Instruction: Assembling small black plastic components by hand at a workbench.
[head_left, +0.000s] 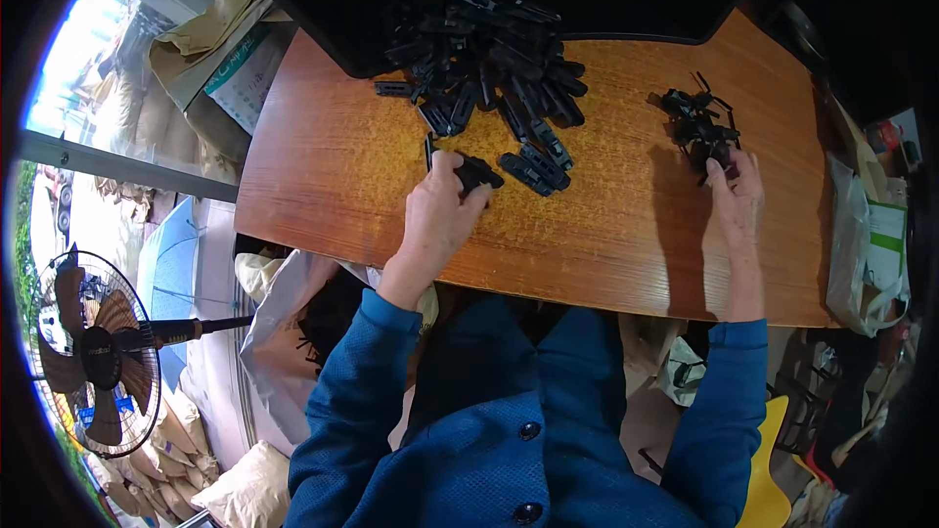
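My left hand (pixel 442 210) is closed around a black plastic part (pixel 475 174) over the left middle of the wooden table (pixel 606 264). Beside it lie a few long black plastic pieces (pixel 534 169), close to the fingertips. A big heap of similar black plastic parts (pixel 479 49) spreads from the far side of the table toward the hand. At the right, the thumb and fingers of my right hand (pixel 736 194) grip the near end of a spidery black plastic frame (pixel 699 122) with thin arms sticking out. What the palms cover is hidden.
A dark panel or tray edge (pixel 646 39) borders the table's far side. On the left stand a fan (pixel 101 357) and an open paper sack (pixel 220 49). A plastic bag (pixel 849 244) hangs by the right edge; a yellow stool (pixel 768 469) is below.
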`<state>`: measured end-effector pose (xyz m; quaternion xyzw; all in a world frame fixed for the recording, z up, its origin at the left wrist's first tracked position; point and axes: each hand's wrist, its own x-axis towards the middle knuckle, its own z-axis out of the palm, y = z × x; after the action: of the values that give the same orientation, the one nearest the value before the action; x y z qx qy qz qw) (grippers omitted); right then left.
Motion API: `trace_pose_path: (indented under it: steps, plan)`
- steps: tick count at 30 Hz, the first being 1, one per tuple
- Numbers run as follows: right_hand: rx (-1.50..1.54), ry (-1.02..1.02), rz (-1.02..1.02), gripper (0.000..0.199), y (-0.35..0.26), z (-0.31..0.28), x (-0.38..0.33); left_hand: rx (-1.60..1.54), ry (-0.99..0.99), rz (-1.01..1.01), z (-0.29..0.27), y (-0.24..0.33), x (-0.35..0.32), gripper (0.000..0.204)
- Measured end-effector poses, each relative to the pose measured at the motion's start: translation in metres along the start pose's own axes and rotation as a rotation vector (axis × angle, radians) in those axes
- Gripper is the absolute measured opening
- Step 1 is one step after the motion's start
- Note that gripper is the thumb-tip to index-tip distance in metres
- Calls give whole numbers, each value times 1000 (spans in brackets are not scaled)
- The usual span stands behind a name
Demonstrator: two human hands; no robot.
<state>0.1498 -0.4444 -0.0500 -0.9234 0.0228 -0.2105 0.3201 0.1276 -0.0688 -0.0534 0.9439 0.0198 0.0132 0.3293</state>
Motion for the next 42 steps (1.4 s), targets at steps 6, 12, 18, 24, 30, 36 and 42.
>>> trace_pose_path:
  steps: [6, 12, 18, 24, 30, 36, 42]
  plan:
    - [596, 12, 189, 21, -43, 16, -8, -766, -117, -123, 0, -34, -13, 31]
    - [439, -132, 108, 19, -79, 36, -17, -1089, -178, -200, -6, -3, -37, 36]
    - [350, -296, -223, 17, -149, 51, -67, -1160, -186, -160, 4, 17, -45, 33]
    - [154, -220, -711, 26, -164, 46, -71, -1016, -423, -98, -5, 18, -44, 31]
    - [-12, -239, -895, 23, -149, 55, -81, -624, -531, -2, -4, 17, -38, 24]
    - [-63, -275, -727, 22, -139, 63, -94, -561, -304, 42, 7, 28, -41, 28]
    - [113, -197, -477, 22, -140, 67, -99, -1153, -275, -249, 36, 40, -58, 28]
